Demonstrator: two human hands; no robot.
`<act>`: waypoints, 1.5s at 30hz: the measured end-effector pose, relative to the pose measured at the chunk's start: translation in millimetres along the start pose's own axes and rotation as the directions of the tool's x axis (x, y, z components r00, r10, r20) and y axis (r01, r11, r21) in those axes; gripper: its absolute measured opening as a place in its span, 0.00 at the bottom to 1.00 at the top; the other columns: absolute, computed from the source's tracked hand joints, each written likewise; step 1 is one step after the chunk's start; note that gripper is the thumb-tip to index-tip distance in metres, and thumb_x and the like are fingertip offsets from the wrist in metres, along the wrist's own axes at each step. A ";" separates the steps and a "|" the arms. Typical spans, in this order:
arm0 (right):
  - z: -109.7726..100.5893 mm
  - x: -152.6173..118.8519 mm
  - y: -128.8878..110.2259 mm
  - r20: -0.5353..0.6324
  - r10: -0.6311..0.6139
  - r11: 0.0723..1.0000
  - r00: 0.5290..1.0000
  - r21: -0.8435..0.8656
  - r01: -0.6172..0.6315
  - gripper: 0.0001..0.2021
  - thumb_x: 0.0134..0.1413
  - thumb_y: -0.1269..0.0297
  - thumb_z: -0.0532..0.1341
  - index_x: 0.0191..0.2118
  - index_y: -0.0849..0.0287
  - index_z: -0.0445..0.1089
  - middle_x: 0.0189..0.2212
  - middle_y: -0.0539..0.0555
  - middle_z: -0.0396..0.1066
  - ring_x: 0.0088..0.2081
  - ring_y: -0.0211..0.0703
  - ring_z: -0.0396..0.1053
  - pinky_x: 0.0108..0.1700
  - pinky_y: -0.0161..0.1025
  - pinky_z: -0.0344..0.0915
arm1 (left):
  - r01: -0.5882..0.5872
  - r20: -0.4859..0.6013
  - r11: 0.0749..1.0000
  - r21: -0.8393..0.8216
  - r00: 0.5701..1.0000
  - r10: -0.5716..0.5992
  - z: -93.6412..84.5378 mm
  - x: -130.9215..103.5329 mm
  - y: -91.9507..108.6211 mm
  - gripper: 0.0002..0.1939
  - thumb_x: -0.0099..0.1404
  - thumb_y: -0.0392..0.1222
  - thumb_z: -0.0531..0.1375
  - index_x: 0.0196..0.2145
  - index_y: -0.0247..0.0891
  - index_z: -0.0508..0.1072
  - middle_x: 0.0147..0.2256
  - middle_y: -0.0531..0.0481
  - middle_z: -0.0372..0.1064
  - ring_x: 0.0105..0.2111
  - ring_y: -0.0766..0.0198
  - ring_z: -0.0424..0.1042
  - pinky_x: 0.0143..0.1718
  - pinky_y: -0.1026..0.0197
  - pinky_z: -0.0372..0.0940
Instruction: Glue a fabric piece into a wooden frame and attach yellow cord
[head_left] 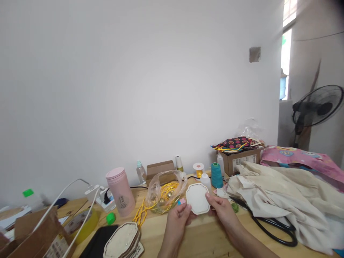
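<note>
Holding one cream scalloped panel, you have two hands on it. Around it stand one teal thread cone, one yellow spool, one pink tumbler and three cardboard boxes: one at left, one small one by the wall, one at right. One pair of black-handled scissors lies by the cream cloth.

The panel is above the table, its face toward you, between your hands. Your left hand pinches its lower left edge, thumb in front; your right hand pinches its right edge, thumb on the rim.

Your fingers behind the panel are mostly hidden, as is its back. You can't count the layers in the stack of similar panels, cut off at the bottom. The clear bag blurs its yellow cords, and the cloth covers part of the scissors.
</note>
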State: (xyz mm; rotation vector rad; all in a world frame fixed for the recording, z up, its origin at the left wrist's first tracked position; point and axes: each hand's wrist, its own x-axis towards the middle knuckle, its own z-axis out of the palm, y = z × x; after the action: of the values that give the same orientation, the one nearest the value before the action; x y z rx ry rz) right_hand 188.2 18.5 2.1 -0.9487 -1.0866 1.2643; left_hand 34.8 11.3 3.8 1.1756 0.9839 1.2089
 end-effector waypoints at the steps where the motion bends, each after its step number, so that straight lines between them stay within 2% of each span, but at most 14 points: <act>1: 0.0 0.1 0.0 0.000 0.006 1.000 1.000 -0.003 -0.006 0.22 0.35 0.45 0.59 0.14 0.63 0.64 0.11 0.47 0.57 0.18 0.34 0.52 0.21 0.32 0.49 | 0.010 0.014 1.000 0.006 1.000 -0.010 0.3 -0.3 -0.1 0.20 0.46 0.50 0.62 0.32 0.32 0.75 0.24 0.45 0.74 0.23 0.62 0.69 0.28 0.62 0.61; 7: 2.4 0.3 3.4 0.069 0.035 0.999 0.997 -0.020 -0.034 0.20 0.32 0.47 0.62 0.15 0.63 0.64 0.10 0.45 0.56 0.15 0.30 0.50 0.20 0.30 0.47 | 0.020 0.011 1.000 0.005 1.000 -0.020 -5.4 1.7 2.0 0.20 0.44 0.53 0.62 0.30 0.34 0.76 0.25 0.46 0.74 0.25 0.63 0.70 0.33 0.61 0.61; 13: 1.1 0.6 3.2 0.058 0.007 1.000 0.998 -0.031 -0.005 0.19 0.33 0.50 0.62 0.18 0.64 0.67 0.10 0.44 0.55 0.16 0.30 0.49 0.20 0.30 0.44 | 0.067 -0.013 0.997 0.032 0.998 -0.066 -3.2 1.3 -3.2 0.20 0.44 0.53 0.62 0.27 0.32 0.75 0.23 0.44 0.74 0.25 0.62 0.70 0.25 0.65 0.58; 17: 3.4 -0.8 1.0 0.092 0.000 0.999 0.996 -0.032 0.003 0.18 0.33 0.51 0.63 0.16 0.64 0.65 0.09 0.43 0.54 0.16 0.30 0.48 0.20 0.30 0.42 | 0.060 -0.036 0.998 0.035 0.998 -0.059 -1.1 -0.6 -3.3 0.19 0.42 0.53 0.63 0.24 0.31 0.75 0.22 0.45 0.74 0.23 0.63 0.69 0.25 0.66 0.58; 22: 7.3 -4.1 0.4 0.154 0.029 1.000 0.988 -0.016 -0.027 0.15 0.30 0.54 0.64 0.18 0.64 0.68 0.13 0.46 0.60 0.17 0.30 0.51 0.20 0.30 0.45 | 0.054 -0.057 0.997 0.047 0.997 -0.051 -0.9 -1.8 1.8 0.19 0.42 0.52 0.63 0.25 0.32 0.75 0.22 0.46 0.74 0.25 0.62 0.70 0.27 0.65 0.59; 29: 8.0 -5.4 -2.5 0.120 0.031 1.000 0.992 -0.005 -0.030 0.13 0.28 0.57 0.65 0.14 0.62 0.67 0.11 0.45 0.60 0.17 0.30 0.50 0.20 0.30 0.44 | 0.039 -0.051 0.996 0.078 0.998 -0.035 0.5 -3.4 2.5 0.20 0.42 0.53 0.63 0.26 0.31 0.75 0.22 0.45 0.74 0.26 0.61 0.70 0.27 0.64 0.59; 36: 6.5 -3.8 -0.1 0.113 0.035 0.999 0.993 -0.007 -0.035 0.13 0.30 0.57 0.64 0.19 0.64 0.70 0.14 0.47 0.63 0.17 0.30 0.51 0.20 0.29 0.44 | 0.051 -0.041 0.992 0.115 0.998 -0.047 -2.0 -1.0 -0.4 0.20 0.45 0.53 0.62 0.28 0.32 0.75 0.24 0.43 0.74 0.28 0.59 0.70 0.27 0.64 0.59; 45: 5.0 1.1 9.1 0.152 0.048 0.999 0.987 -0.010 -0.047 0.13 0.30 0.56 0.64 0.17 0.64 0.69 0.11 0.45 0.59 0.15 0.29 0.49 0.19 0.29 0.44 | -0.022 -0.008 0.989 0.146 1.000 0.024 0.7 -1.1 -3.8 0.17 0.47 0.51 0.61 0.21 0.31 0.74 0.19 0.48 0.71 0.20 0.67 0.65 0.24 0.66 0.55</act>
State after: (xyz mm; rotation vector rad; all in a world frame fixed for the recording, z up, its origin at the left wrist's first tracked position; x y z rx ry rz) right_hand 181.2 20.2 -5.3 -0.8987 -1.1925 1.3916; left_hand 36.0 10.1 0.1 1.2998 1.0831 1.1773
